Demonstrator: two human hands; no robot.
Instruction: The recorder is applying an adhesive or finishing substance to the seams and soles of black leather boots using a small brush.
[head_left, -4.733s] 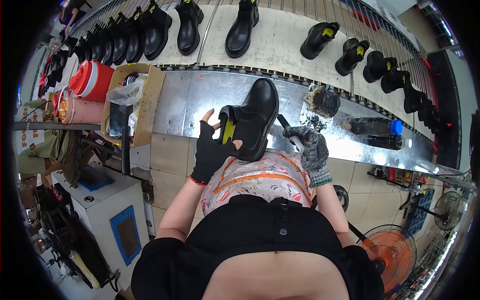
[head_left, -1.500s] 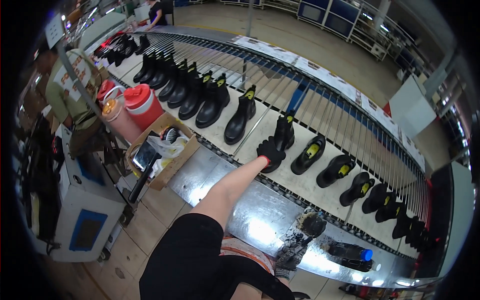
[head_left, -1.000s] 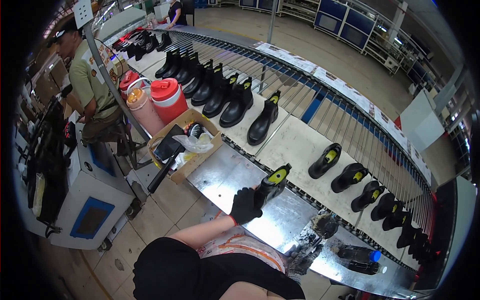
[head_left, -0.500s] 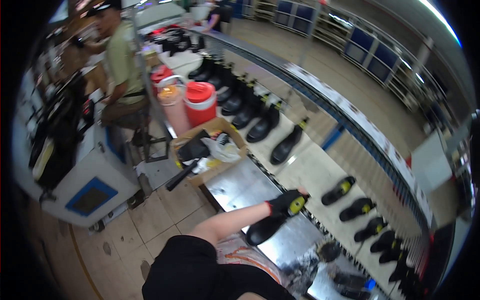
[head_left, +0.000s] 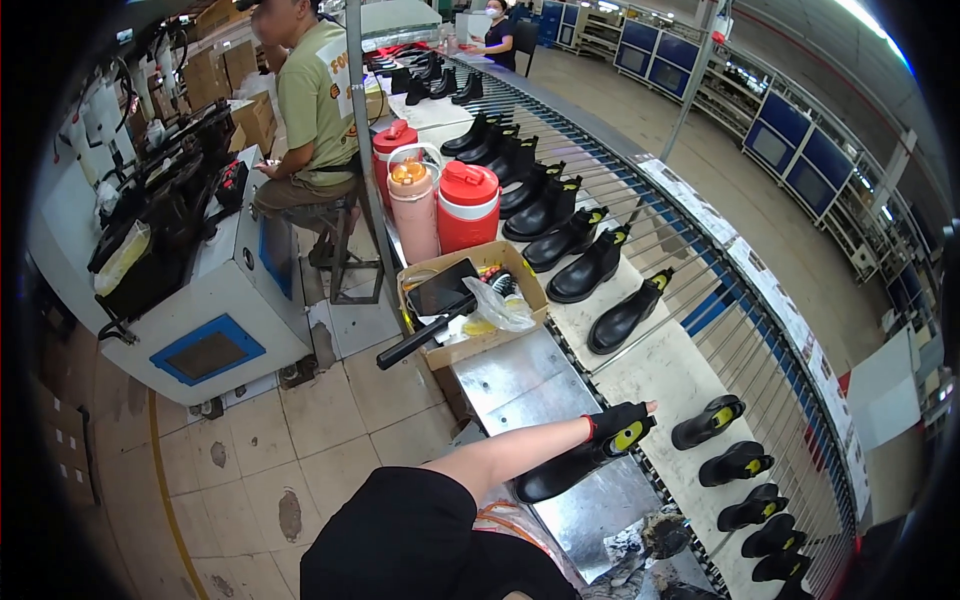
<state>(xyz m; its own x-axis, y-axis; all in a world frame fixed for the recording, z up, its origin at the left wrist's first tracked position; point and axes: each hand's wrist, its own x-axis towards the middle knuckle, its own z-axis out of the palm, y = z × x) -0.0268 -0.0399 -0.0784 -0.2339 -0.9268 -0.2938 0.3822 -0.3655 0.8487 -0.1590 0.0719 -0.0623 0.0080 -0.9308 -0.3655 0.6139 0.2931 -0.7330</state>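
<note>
My left hand (head_left: 617, 420), in a black fingerless glove with a red cuff edge, reaches out over the metal worktop (head_left: 520, 375). Its fingers are closed on the upper part of a black ankle boot (head_left: 555, 478) with a yellow-green patch inside its opening. The boot's toe points back toward me, low over the metal; whether it touches the surface I cannot tell. Nearest to this hand, past the worktop edge, are a boot (head_left: 708, 422) and another boot (head_left: 622, 313) standing on the pale conveyor belt (head_left: 660, 370). My right hand is out of view.
A cardboard box (head_left: 490, 345) with mixed items and a black-handled tool stands at the worktop's far end, before a red jug (head_left: 468, 210) and a pink bottle (head_left: 413, 215). Metal rollers (head_left: 730, 320) flank the belt. At left a person (head_left: 320, 100) sits near a white machine (head_left: 220, 320).
The whole view has shifted, so the scene sits further right and lower at the far end. My left hand still holds the boot over the worktop.
</note>
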